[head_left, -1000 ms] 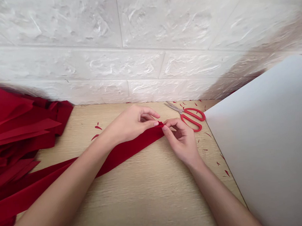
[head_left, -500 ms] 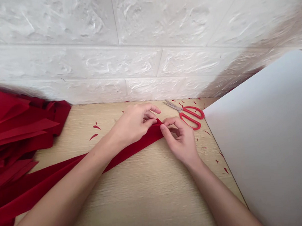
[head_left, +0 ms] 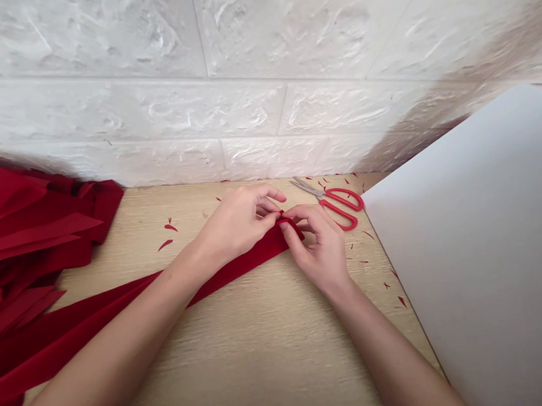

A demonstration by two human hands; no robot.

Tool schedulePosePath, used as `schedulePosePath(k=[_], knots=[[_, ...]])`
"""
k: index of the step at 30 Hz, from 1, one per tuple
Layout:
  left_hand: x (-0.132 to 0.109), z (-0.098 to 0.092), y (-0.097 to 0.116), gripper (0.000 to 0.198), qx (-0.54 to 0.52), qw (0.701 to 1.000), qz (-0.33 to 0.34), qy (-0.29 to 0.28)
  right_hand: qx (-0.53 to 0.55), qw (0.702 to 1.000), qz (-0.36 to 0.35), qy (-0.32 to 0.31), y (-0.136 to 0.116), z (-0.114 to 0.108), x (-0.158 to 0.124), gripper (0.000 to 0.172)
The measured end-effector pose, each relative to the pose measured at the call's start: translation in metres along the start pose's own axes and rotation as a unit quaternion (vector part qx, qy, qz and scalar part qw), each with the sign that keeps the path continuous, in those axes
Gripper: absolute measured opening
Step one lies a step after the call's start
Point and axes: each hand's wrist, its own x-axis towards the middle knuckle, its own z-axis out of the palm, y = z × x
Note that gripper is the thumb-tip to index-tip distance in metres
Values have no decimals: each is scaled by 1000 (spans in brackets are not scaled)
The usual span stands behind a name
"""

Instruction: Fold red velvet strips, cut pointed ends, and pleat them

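Observation:
A long strip of dark red, velvet-like fabric (head_left: 255, 260) runs from the lower left across the table to my hands. My left hand (head_left: 240, 222) pinches its upper edge near the right end between thumb and a finger, while the index finger sticks out. Close beside it, my right hand (head_left: 320, 240) grips the same edge with thumb and index finger, and the other fingers curl under. The strip's end corner shows just beneath the right hand's fingers. Behind that hand lie scissors (head_left: 340, 203) with red handles, their blades slightly apart.
A heap of red fabric (head_left: 70, 235) sits at the left. Small red scraps (head_left: 165, 245) are scattered over the wooden table (head_left: 268, 347). At the right a large white panel (head_left: 474, 242) stands at a slant. A white brick-textured wall (head_left: 244, 108) closes off the back.
My right hand has shifted slightly left, nearer my left fingertips, and its grip on the fabric edge has moved inward. More of the strip's end now shows under it.

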Motion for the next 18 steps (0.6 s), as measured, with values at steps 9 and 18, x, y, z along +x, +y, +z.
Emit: schedulePosePath(k=[9, 18], knots=[[-1, 1, 2, 18, 1, 1000, 9, 6, 103, 989, 107, -5, 1, 3, 4, 9], [-2, 5, 2, 16, 11, 1000, 6, 19, 91, 985, 147, -20, 0, 3, 7, 12]])
